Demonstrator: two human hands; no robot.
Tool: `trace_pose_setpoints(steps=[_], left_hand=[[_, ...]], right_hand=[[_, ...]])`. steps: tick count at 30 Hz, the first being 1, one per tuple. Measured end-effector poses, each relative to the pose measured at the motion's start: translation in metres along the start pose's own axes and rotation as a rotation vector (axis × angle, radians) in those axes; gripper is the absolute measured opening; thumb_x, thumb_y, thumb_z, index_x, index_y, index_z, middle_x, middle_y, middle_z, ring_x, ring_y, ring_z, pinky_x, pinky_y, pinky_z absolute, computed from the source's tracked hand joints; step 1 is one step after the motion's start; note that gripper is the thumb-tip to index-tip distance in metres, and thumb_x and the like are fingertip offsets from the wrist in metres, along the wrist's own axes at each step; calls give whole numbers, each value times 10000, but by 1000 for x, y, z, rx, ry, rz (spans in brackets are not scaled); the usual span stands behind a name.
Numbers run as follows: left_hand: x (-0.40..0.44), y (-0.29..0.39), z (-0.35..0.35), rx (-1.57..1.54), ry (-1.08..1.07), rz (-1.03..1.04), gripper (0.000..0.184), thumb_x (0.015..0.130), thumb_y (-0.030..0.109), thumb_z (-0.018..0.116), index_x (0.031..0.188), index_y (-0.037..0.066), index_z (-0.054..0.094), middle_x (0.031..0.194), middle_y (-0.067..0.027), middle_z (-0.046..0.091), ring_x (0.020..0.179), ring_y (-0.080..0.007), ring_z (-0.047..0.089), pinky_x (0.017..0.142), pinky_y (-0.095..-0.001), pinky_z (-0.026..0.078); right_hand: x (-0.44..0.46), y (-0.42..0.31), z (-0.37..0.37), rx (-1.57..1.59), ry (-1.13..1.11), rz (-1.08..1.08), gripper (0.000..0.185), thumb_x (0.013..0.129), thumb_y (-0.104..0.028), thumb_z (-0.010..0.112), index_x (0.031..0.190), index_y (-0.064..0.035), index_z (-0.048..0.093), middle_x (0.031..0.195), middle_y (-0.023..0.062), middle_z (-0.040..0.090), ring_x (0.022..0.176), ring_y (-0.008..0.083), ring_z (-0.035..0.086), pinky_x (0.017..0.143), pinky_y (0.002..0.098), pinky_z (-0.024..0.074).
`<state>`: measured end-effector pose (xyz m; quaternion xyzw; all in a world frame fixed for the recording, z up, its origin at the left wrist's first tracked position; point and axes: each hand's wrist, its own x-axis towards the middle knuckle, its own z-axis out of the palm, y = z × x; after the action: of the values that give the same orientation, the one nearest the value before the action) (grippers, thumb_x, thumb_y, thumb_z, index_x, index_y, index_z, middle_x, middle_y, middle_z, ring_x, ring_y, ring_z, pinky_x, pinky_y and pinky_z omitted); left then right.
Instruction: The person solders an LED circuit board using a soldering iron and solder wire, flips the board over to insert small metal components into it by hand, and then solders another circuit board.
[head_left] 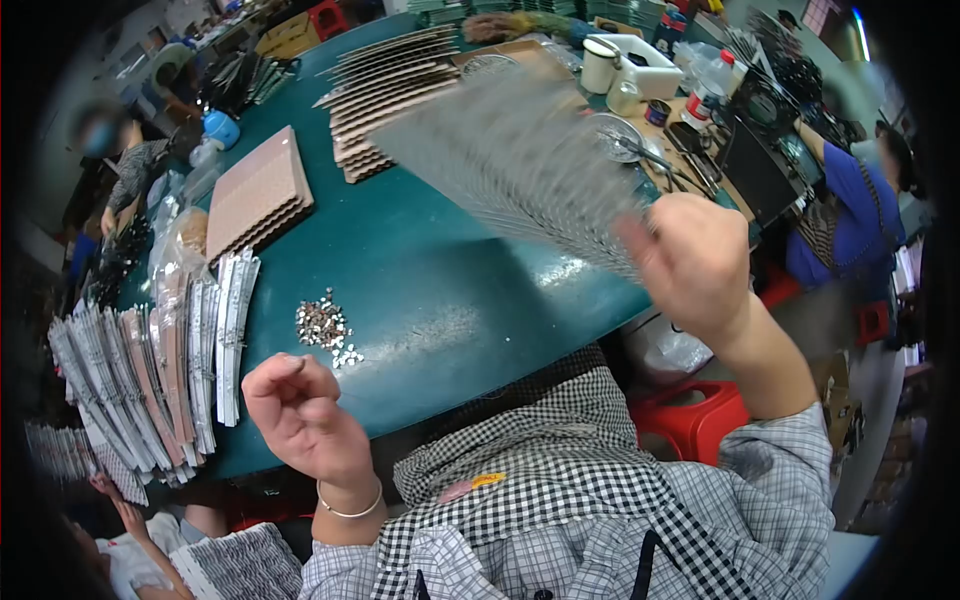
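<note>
My right hand [700, 262] grips the edge of a grey sheet [520, 150] with a fine repeated pattern. The sheet is tilted in the air above the table and smeared by motion. My left hand [305, 415] hovers at the table's front edge, palm up, with its fingers curled in and thumb close to them. Anything between those fingertips is too small to make out. Just beyond it lies a small pile of shiny silvery and brown bits [325, 322] on the green table [410, 350].
Stacked grey and pink strips [160, 370] stand at left. Behind them lies a pile of pinkish textured sheets [262, 190], and more stacked sheets [385, 100] sit farther back. Jars, a white box [640, 65] and tools crowd the back right. Co-workers sit at both sides; a red stool [690, 420] is below.
</note>
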<state>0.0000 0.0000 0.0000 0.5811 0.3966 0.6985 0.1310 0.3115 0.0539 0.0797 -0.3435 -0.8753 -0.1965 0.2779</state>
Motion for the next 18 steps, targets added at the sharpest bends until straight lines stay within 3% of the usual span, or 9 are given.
trace_pose_setpoints(steps=[2, 3, 5, 7, 9, 11, 12, 14, 18], left_hand=[[-1, -9, -8, -229, 4, -186, 384, 990, 412, 523, 1025, 31, 490, 673, 23, 359, 538, -40, 292, 470, -193, 215], [-4, -6, -15, -222, -32, -193, 384, 990, 412, 523, 1025, 31, 490, 673, 23, 359, 538, -40, 292, 470, -193, 215], [-16, -6, -17, -395, -126, -499, 369, 1018, 395, 460, 1030, 26, 479, 633, 38, 319, 504, -41, 248, 455, -208, 185], [-29, -11, -18, -429, -187, -569, 315, 1027, 352, 462, 976, 46, 514, 628, 39, 341, 484, -34, 237, 413, -225, 168], [-40, -13, -18, -100, -518, -751, 270, 1017, 254, 508, 894, 26, 583, 628, 21, 438, 524, -50, 365, 455, -215, 273], [-51, -13, -2, 81, -635, -678, 205, 959, 128, 561, 818, 3, 644, 700, -1, 557, 634, -78, 493, 565, -222, 375], [-57, -16, 2, 80, -678, -721, 117, 889, 58, 601, 822, -4, 673, 735, -10, 598, 721, -110, 540, 659, -242, 409], [-61, -19, 8, 110, -747, -664, 78, 857, 63, 659, 883, 7, 707, 727, -30, 591, 691, -106, 526, 625, -241, 404], [-69, -30, 18, 124, -785, -643, 137, 848, 85, 697, 958, 6, 723, 737, -9, 596, 654, -86, 500, 594, -233, 393]], right_hand=[[-22, 5, 20, 301, 205, 625, 292, 956, -218, 622, 751, -10, 619, 670, 28, 656, 490, 156, 512, 459, 266, 394], [-44, 4, 45, 724, 314, 898, 294, 968, -196, 604, 754, 5, 624, 672, 13, 642, 528, 76, 506, 478, 236, 392], [-55, -12, 71, 1126, 522, 1217, 281, 975, -194, 594, 793, 16, 638, 720, 10, 650, 593, 41, 517, 520, 223, 416], [-68, -28, 100, 1252, 576, 1340, 259, 980, -199, 585, 874, 28, 650, 812, 40, 674, 652, 63, 555, 592, 221, 448], [-63, -51, 112, 1421, 681, 1453, 255, 985, -209, 574, 960, 35, 643, 892, 54, 680, 721, 80, 583, 640, 228, 465], [-72, -60, 131, 1443, 677, 1505, 261, 989, -214, 567, 999, 37, 636, 920, 62, 679, 761, 92, 599, 677, 239, 476], [-76, -63, 140, 1444, 669, 1563, 261, 990, -217, 564, 994, 33, 635, 896, 54, 675, 725, 80, 585, 634, 230, 460], [-76, -70, 145, 1406, 618, 1682, 252, 988, -238, 571, 918, -4, 632, 748, 2, 622, 570, 40, 490, 478, 216, 360], [-69, -79, 146, 1390, 552, 1749, 284, 971, -280, 603, 797, -55, 596, 600, -60, 484, 472, 27, 350, 412, 228, 238]])
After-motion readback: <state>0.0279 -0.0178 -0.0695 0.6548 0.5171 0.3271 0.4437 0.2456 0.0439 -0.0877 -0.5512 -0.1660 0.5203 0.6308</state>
